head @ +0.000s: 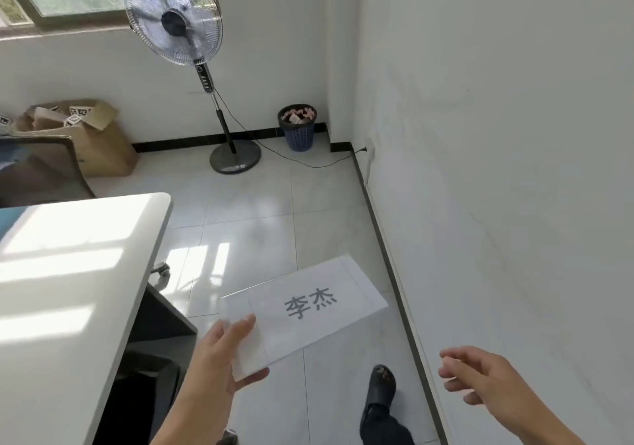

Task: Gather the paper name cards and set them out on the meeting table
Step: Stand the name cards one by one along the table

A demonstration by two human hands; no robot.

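A white paper name card [308, 307] with two large grey printed characters is held flat over the tiled floor. My left hand [219, 359] grips its near left corner, thumb on top and fingers beneath. More sheets may lie under the top one; I cannot tell how many. My right hand [480, 379] hovers apart from the card at the lower right, fingers loosely spread and holding nothing. The white meeting table [68, 290] fills the left side, its rounded corner just left of the card, sunlit on top.
A standing fan [175, 15] and its cable stand ahead by the wall. A blue waste basket [298, 129] sits in the corner. A cardboard box [85, 136] and a dark chair [41, 166] are at far left. A white wall [497, 170] runs close on the right. My sandalled foot [380, 393] is below.
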